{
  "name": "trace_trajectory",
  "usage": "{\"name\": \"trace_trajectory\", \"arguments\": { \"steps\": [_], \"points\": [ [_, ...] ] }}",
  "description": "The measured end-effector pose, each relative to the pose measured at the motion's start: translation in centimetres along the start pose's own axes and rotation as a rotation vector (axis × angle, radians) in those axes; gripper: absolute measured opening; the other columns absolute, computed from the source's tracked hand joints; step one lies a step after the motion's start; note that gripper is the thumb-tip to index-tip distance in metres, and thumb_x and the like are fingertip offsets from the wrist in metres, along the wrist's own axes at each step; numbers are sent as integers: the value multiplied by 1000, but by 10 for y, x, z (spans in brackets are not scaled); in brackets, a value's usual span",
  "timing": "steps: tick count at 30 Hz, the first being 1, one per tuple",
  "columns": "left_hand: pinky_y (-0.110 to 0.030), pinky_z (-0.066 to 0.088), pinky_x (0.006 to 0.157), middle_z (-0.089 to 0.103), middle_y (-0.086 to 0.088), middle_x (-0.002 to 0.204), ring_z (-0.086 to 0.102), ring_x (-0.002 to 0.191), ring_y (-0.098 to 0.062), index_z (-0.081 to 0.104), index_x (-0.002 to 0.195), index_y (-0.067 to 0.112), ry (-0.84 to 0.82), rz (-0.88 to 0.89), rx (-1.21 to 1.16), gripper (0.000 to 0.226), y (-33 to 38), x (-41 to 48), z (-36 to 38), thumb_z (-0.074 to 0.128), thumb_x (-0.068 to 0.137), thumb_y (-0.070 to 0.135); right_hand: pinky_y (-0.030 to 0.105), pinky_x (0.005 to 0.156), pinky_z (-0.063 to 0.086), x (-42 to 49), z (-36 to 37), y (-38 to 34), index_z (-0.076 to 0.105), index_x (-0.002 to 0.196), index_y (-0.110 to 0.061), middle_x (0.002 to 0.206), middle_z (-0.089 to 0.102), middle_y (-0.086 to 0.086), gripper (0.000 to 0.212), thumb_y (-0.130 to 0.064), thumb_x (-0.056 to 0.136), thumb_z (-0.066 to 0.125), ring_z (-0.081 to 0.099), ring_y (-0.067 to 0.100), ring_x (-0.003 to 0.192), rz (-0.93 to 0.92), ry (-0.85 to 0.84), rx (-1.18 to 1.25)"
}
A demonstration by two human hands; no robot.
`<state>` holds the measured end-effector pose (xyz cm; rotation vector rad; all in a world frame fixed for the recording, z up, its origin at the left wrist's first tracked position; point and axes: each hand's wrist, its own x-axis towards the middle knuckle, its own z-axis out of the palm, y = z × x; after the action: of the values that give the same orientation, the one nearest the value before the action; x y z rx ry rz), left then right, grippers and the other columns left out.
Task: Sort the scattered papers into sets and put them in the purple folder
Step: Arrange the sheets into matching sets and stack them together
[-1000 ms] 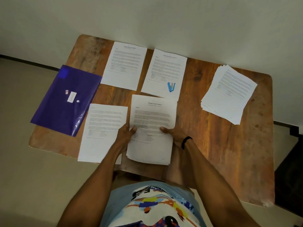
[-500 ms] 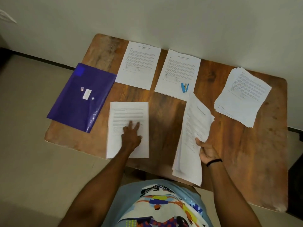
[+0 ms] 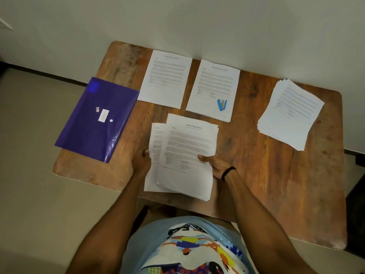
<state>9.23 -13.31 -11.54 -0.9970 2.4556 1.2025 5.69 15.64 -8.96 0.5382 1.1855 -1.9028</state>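
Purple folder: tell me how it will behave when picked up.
The purple folder looks thin and lies flat, so it will probably droop if lifted by one edge. Its glossy sheen suggests a slippery surface. It looks flat and unfilled, so it is likely light.

Plain indoor room, worn wooden table [image 3: 256,175], bare wall [image 3: 197,20], beige floor [image 3: 39,155]

The left hand [image 3: 141,162] and right hand [image 3: 215,165] hold a bunch of papers [image 3: 187,147] over the desk [image 3: 246,155]. The purple folder [image 3: 96,123] lies to their left. A blue stapler [image 3: 222,104] sits on a sheet [image 3: 213,82] behind.
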Motion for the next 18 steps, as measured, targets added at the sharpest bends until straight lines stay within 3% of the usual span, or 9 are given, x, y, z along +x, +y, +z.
{"name": "trace_trajectory", "arguments": {
  "steps": [2,5,7,9,12,18],
  "points": [
    [-27,39,84,60,-6,108,47,96,-15,62,123,6,-22,-46,-5,37,-5,6,-2,42,104,29,62,102,46,8,15,1,60,132,-4,131,64,20,60,-1,77,83,62,41,120,25,72,-83],
    [-29,45,90,61,-2,105,56,95,-17,64,110,14,-23,-27,15,26,-3,6,-1,45,104,31,54,90,57,26,33,8,68,118,-9,115,73,11,46,-4,75,85,71,32,104,-13,230,-265],
    [-40,47,105,65,-10,125,62,112,-27,60,124,10,-75,9,78,37,-3,4,3,48,103,38,51,89,59,38,39,15,68,116,-12,110,75,7,43,-6,76,84,72,29,100,-55,338,-349],
    [-46,38,114,49,-7,148,50,133,-32,43,146,13,-144,14,110,53,-7,0,8,51,101,42,45,92,57,47,44,20,62,121,-12,113,71,4,46,-10,79,82,69,25,101,-79,468,-468],
    [-45,34,116,43,-6,152,43,138,-30,32,151,16,-126,48,93,63,-10,-7,16,59,98,38,29,82,52,49,55,26,50,129,-10,113,61,0,47,-12,88,74,60,18,99,-103,600,-577],
    [-50,41,112,42,-7,147,43,137,-30,27,147,21,-46,69,76,74,-16,-10,34,71,89,35,28,81,50,54,60,38,52,128,-10,111,60,0,40,-9,92,69,58,17,97,-133,688,-532]
  ]
}}
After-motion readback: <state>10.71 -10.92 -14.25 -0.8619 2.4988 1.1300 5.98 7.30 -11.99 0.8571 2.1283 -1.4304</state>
